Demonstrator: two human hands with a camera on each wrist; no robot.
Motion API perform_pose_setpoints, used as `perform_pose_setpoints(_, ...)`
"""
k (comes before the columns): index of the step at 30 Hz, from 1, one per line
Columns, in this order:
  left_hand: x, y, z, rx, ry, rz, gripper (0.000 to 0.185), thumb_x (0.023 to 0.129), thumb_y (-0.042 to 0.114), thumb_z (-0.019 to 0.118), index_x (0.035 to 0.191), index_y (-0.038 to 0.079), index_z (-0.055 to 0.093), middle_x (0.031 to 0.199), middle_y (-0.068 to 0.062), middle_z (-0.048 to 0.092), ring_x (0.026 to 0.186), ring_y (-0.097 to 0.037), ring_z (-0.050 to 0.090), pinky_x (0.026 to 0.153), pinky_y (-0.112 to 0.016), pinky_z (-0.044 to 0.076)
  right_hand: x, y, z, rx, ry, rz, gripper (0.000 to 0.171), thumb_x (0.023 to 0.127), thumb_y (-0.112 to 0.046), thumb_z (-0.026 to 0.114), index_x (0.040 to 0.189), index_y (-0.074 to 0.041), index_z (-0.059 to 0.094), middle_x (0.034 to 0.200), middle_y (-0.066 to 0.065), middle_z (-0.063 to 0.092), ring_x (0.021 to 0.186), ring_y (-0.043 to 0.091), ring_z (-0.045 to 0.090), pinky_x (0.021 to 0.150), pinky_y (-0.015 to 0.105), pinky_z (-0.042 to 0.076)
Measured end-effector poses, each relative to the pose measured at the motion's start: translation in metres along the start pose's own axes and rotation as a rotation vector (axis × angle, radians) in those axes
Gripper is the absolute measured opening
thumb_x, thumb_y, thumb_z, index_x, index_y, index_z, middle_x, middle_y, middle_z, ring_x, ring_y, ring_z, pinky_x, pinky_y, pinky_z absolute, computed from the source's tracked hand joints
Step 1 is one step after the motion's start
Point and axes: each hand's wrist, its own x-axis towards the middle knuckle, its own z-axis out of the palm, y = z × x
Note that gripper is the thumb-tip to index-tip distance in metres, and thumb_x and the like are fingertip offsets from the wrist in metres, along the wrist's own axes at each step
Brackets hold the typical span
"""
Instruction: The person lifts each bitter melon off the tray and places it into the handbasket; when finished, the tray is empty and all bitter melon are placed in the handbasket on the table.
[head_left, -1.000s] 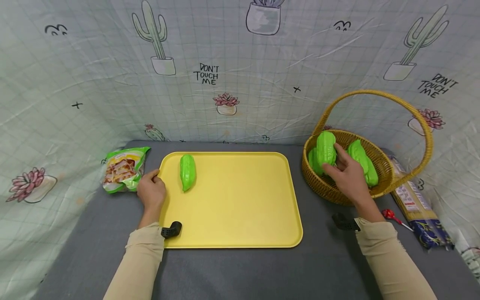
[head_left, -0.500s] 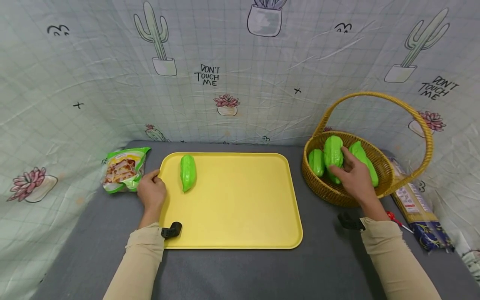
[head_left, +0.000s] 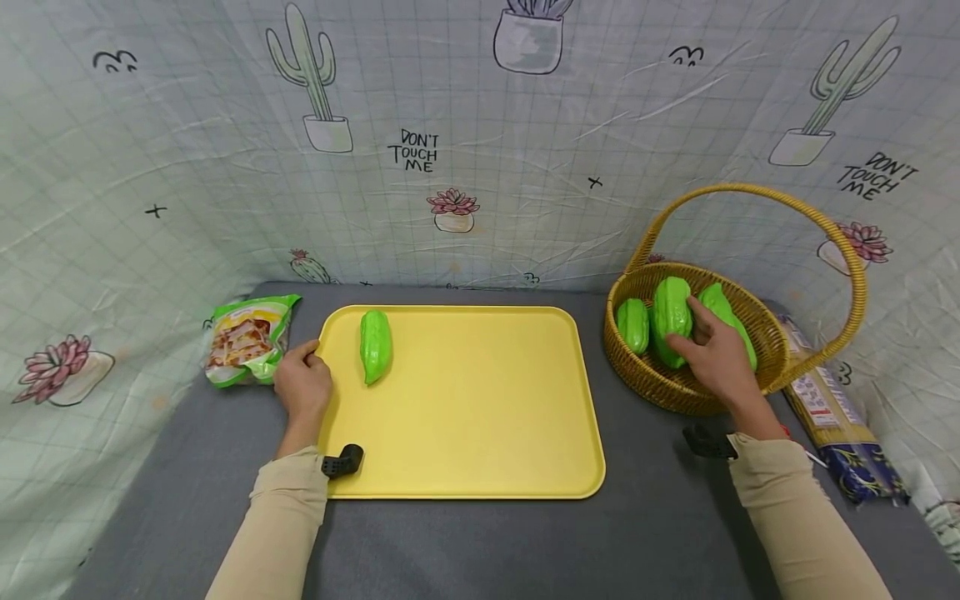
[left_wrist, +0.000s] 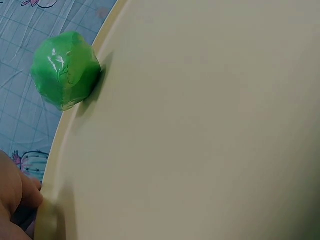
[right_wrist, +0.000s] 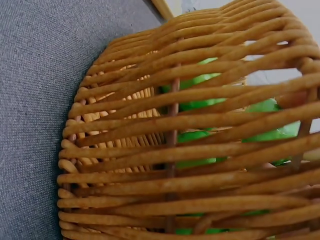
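A yellow tray (head_left: 487,433) lies mid-table with one green gourd (head_left: 376,344) near its far left corner; the left wrist view shows that gourd (left_wrist: 65,70) end-on by the tray rim (left_wrist: 55,165). My left hand (head_left: 303,383) grips the tray's left edge. At the right, a wicker basket (head_left: 660,383) with a tall handle holds three green gourds. My right hand (head_left: 716,354) reaches into it and holds the middle gourd (head_left: 670,304), which rests low in the basket. In the right wrist view, green gourd (right_wrist: 200,137) shows through the basket weave (right_wrist: 165,165).
A green snack bag (head_left: 247,337) lies left of the tray. A long pasta packet (head_left: 825,400) lies right of the basket. A cactus-print cloth backs the grey table (head_left: 480,542) on three sides.
My right hand has moved right and down with the middle gourd, from raised at the basket's left rim to low inside the basket. The left hand has stayed on the tray edge.
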Motion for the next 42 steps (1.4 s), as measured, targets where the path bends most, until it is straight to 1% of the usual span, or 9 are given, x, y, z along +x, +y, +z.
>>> perform_pose_setpoints(4, 0.0003, 0.0000, 0.0002, 0.000, -0.002, -0.004, 0.040, 0.103, 0.002, 0.038, 0.130, -0.006, 0.067, 0.132, -0.030, 0.064, 0.125, -0.049, 0.057, 0.110, -0.060, 0.044, 0.0016, 0.0015, -0.0008, 0.019, -0.002, 0.003, 0.080, 0.104, -0.031, 0.058, 0.164, -0.004, 0.011, 0.161, 0.032, 0.027, 0.139, 0.055, 0.042, 0.073, -0.005, 0.038)
perform_pose_setpoints(5, 0.0004, 0.0001, 0.0001, 0.001, -0.003, -0.004, 0.040, 0.103, 0.002, 0.038, 0.130, -0.006, 0.067, 0.132, -0.030, 0.063, 0.125, -0.048, 0.057, 0.110, -0.060, 0.044, 0.0020, 0.0020, -0.0012, 0.012, -0.002, 0.007, 0.080, 0.104, -0.031, 0.058, 0.164, -0.004, 0.011, 0.161, 0.032, 0.026, 0.139, 0.055, 0.042, 0.077, 0.000, 0.045)
perform_pose_setpoints(11, 0.0004, -0.0004, 0.0009, -0.001, -0.006, -0.005, 0.040, 0.103, 0.003, 0.039, 0.130, -0.005, 0.067, 0.132, -0.029, 0.064, 0.124, -0.048, 0.058, 0.110, -0.060, 0.044, 0.0018, 0.0019, -0.0038, 0.016, -0.002, 0.029, 0.080, 0.105, -0.031, 0.057, 0.164, -0.004, 0.010, 0.162, 0.032, 0.026, 0.140, 0.055, 0.041, 0.077, 0.000, 0.045)
perform_pose_setpoints(12, 0.0005, -0.0007, 0.0011, -0.001, -0.005, -0.003, 0.040, 0.103, 0.002, 0.039, 0.130, -0.005, 0.067, 0.132, -0.030, 0.064, 0.124, -0.048, 0.058, 0.110, -0.060, 0.044, 0.0015, 0.0017, -0.0044, 0.023, -0.002, 0.029, 0.080, 0.105, -0.030, 0.057, 0.164, -0.004, 0.010, 0.162, 0.032, 0.026, 0.140, 0.055, 0.040, 0.074, -0.004, 0.038)
perform_pose_setpoints(15, 0.0013, -0.0018, 0.0019, -0.001, -0.003, -0.002, 0.040, 0.103, 0.002, 0.039, 0.130, -0.005, 0.067, 0.132, -0.029, 0.064, 0.124, -0.048, 0.058, 0.110, -0.060, 0.044, 0.0009, 0.0015, -0.0060, 0.012, 0.004, 0.031, 0.079, 0.105, -0.030, 0.056, 0.164, -0.003, 0.010, 0.162, 0.032, 0.026, 0.140, 0.055, 0.041, 0.073, -0.005, 0.037)
perform_pose_setpoints(24, 0.0035, -0.0038, 0.0042, -0.008, 0.005, 0.015, 0.039, 0.103, 0.002, 0.039, 0.129, -0.006, 0.067, 0.131, -0.030, 0.064, 0.124, -0.048, 0.058, 0.109, -0.061, 0.044, 0.0002, 0.0025, -0.0052, -0.056, 0.022, 0.038, 0.076, 0.104, -0.031, 0.057, 0.164, -0.007, 0.016, 0.156, 0.036, 0.036, 0.133, 0.055, 0.050, 0.066, 0.000, 0.039)
perform_pose_setpoints(35, 0.0025, -0.0040, 0.0029, -0.012, -0.001, 0.009, 0.040, 0.103, 0.002, 0.038, 0.129, -0.007, 0.067, 0.132, -0.030, 0.064, 0.124, -0.048, 0.058, 0.109, -0.061, 0.045, 0.0020, 0.0059, -0.0036, -0.112, 0.026, 0.044, 0.075, 0.104, -0.034, 0.055, 0.164, -0.007, 0.019, 0.146, 0.039, 0.047, 0.123, 0.054, 0.058, 0.063, 0.014, 0.045)
perform_pose_setpoints(38, 0.0023, -0.0044, 0.0024, -0.007, 0.000, 0.008, 0.040, 0.103, 0.001, 0.038, 0.129, -0.007, 0.067, 0.132, -0.030, 0.064, 0.124, -0.048, 0.058, 0.109, -0.061, 0.045, 0.0017, 0.0065, -0.0032, -0.107, 0.022, 0.048, 0.075, 0.104, -0.035, 0.054, 0.164, -0.008, 0.018, 0.146, 0.040, 0.046, 0.123, 0.055, 0.058, 0.064, 0.014, 0.045)
perform_pose_setpoints(42, 0.0022, -0.0054, 0.0030, -0.005, 0.005, 0.010, 0.039, 0.103, 0.002, 0.039, 0.129, -0.006, 0.067, 0.132, -0.030, 0.064, 0.124, -0.048, 0.058, 0.109, -0.060, 0.044, 0.0010, 0.0065, -0.0021, -0.090, 0.021, 0.053, 0.075, 0.104, -0.036, 0.054, 0.164, -0.009, 0.018, 0.150, 0.040, 0.042, 0.128, 0.055, 0.054, 0.065, 0.009, 0.043)
